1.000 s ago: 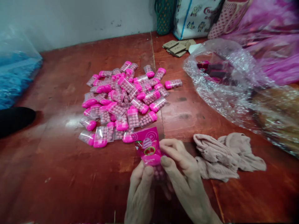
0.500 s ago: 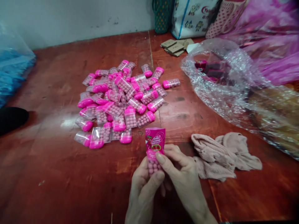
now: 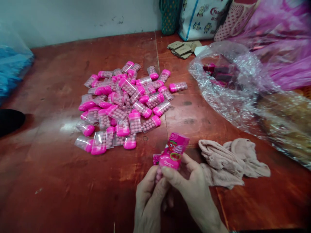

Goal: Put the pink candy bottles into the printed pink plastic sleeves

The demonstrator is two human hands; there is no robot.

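Observation:
My left hand (image 3: pixel 149 191) is closed around the lower part of a small clear candy container (image 3: pixel 158 174) filled with pink balls. At its top is a bright pink printed label sleeve (image 3: pixel 173 149), tilted to the right and pinched by my right hand (image 3: pixel 188 179), thumb in front. Behind them a second bit of printed pink label (image 3: pixel 156 158) shows; whether it is held or lying on the table I cannot tell. Beyond my hands lies a loose pile of similar candy containers (image 3: pixel 123 106) with pink caps and no printed sleeves.
A crumpled beige cloth (image 3: pixel 225 161) lies right of my hands on the reddish wooden table (image 3: pixel 73 191). Farther right, an open clear plastic bag (image 3: pixel 209 87) holds dark pink pieces. Cardboard pieces (image 3: pixel 182 50) and several bags stand at the back; a blue-filled bag (image 3: pixel 12 68) is at left.
The label sleeve has gone from upright to tilted rightward, moving a little right with my right hand. A second bit of printed label now shows behind the container.

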